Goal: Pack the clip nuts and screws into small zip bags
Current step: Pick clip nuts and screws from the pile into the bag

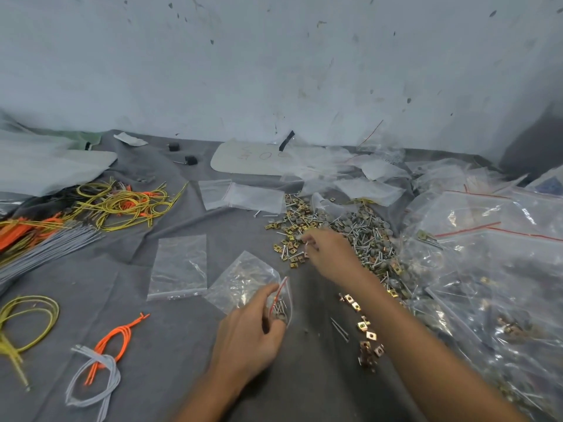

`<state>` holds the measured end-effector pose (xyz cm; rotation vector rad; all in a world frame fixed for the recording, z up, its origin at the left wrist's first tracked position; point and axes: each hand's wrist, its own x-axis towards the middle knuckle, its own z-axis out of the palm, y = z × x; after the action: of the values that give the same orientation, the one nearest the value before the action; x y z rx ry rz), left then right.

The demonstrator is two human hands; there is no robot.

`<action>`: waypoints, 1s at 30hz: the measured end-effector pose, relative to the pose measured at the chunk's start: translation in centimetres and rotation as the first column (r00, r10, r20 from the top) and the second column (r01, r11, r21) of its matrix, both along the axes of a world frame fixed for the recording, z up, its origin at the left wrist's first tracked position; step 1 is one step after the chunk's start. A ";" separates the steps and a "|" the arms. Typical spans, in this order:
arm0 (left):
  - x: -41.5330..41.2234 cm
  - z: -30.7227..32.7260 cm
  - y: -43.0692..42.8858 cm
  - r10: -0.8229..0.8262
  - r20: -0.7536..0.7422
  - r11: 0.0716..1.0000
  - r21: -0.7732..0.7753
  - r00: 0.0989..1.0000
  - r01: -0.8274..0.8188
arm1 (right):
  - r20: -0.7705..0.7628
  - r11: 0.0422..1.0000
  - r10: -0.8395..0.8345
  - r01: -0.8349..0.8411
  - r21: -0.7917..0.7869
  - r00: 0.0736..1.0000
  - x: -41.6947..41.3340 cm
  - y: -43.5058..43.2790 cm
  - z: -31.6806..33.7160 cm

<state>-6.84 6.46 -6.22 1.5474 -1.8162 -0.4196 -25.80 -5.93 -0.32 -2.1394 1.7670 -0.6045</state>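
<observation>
1. Zip bag (pixel 243 278): small, clear, pinched at its red-strip mouth between L thumb and fingers. The body fans out on the cloth beyond the fingertips. A few screws already sit inside, just under the L fingertips.
2. Left hand (pixel 248 330): fingers curled narrow round the bag mouth. Can't tell how far the mouth gapes because of plastic glare.
3. Right hand (pixel 330 249): fingertips drawn to a narrow pinch on a small piece (pixel 306 244) at the near edge of the pile (pixel 353 236) of clip nuts + screws. It's blurred, so can't tell if it's a screw or a nut.
4. Step, as I judge it: pick from the pile, then drop into the bag.
5. To do it well:
   - lift the piece clear so it doesn't drag neighbours along
   - spread the mouth w/ L thumb and aim it toward the R fingers
   - release inside the mouth, past the strip
   - count pcs per bag
6. Risk: thin plastic collapses and the piece bounces onto the grey cloth (pixel 152 345).
7. Loose clip nuts (pixel 362 324) lie in a line just beside the R forearm, closer to the bag than the pile is.
8. Spare flat bag (pixel 179 266) lies just beyond the L fingers. Big bags (pixel 487 254) are outside the R hand, and wire bundles (pixel 122 205) are well apart, past the L side.
</observation>
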 end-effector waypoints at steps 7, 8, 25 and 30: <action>0.1 0.0 -0.3 -0.001 -0.023 0.999 0.047 1.000 0.002 | -0.366 0.992 0.124 -0.116 0.043 0.922 2.0 -7.6 -0.7; 0.2 0.0 -0.4 0.000 -0.020 0.999 0.046 1.000 0.001 | -0.409 0.989 0.144 -0.135 0.051 0.901 2.3 -8.0 -0.6; 0.2 0.1 -0.1 -0.007 -0.056 0.994 0.108 0.998 0.013 | -0.340 0.978 0.142 -0.078 0.195 0.930 1.8 -8.1 0.7; 0.4 0.2 0.0 -0.008 -0.060 0.994 0.111 0.998 0.015 | -0.336 0.976 0.187 -0.134 0.175 0.923 1.8 -7.6 0.5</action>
<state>-6.49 6.46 -6.01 1.5825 -1.7828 -0.5752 -23.96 -13.51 0.18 -2.3658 1.7131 -0.0441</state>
